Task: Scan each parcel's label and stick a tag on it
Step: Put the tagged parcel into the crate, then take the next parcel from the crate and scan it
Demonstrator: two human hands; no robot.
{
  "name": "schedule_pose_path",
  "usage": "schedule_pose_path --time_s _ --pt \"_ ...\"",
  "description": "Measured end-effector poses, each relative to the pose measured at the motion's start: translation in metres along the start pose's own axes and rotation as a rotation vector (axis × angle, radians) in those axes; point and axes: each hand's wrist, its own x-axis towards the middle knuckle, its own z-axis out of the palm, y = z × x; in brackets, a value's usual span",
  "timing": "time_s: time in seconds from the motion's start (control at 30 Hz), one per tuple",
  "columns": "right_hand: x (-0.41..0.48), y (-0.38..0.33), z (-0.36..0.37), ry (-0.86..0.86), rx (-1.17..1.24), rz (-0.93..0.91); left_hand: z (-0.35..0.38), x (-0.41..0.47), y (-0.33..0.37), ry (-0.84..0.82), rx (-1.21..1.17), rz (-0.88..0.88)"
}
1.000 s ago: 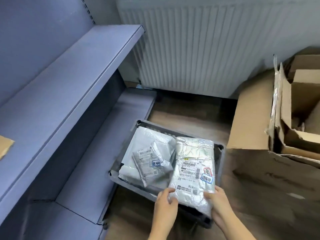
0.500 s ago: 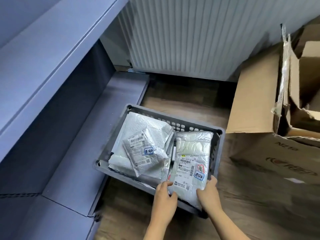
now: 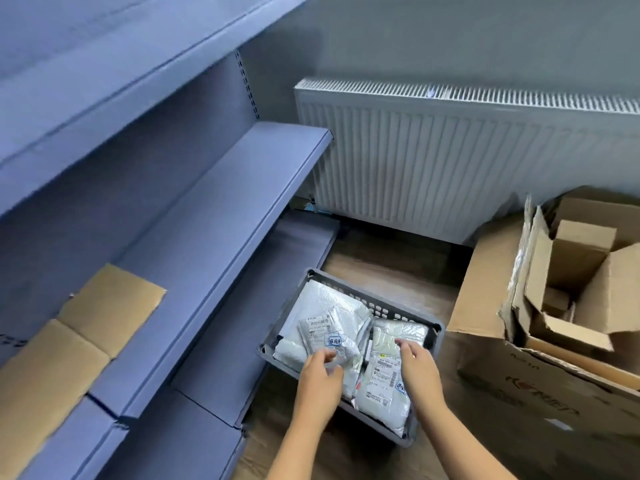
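Left hand pinches near end of small parcel, left half of crate; right hand lies on right parcel, grip unclear. Both lie lengthwise away from hands.

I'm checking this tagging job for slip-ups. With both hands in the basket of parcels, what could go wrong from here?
1. The small parcel that the left hand pinches and the right parcel under the right hand both already show a blue tag, so one might get tagged twice.
2. The large parcel lies beneath the small one in the basket, its label unseen; it could be skipped.
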Motion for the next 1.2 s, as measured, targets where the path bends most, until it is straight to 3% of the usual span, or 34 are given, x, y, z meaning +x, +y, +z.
schedule_pose_path --time_s 0.33,0.67,1.03,1.2 --pt "-0.163 -0.201 0.011 -0.335 0.045 -0.417 -0.191 -0.152 0.093 0.491 -0.001 0.068" --pt "-0.341 -0.315 0.046 -0.713 0.111 -0.694 -0.322 -0.32 0.091 0.862 -0.016 0.091" --pt "-0.507 -0.353 0.148 -0.979 0.031 -0.793 -0.436 -0.448 0.009 1.104 0.024 0.007" --pt "-0.545 -0.344 0.186 -0.966 0.024 -0.8 -0.474 -0.469 -0.036 1.146 0.001 0.006"
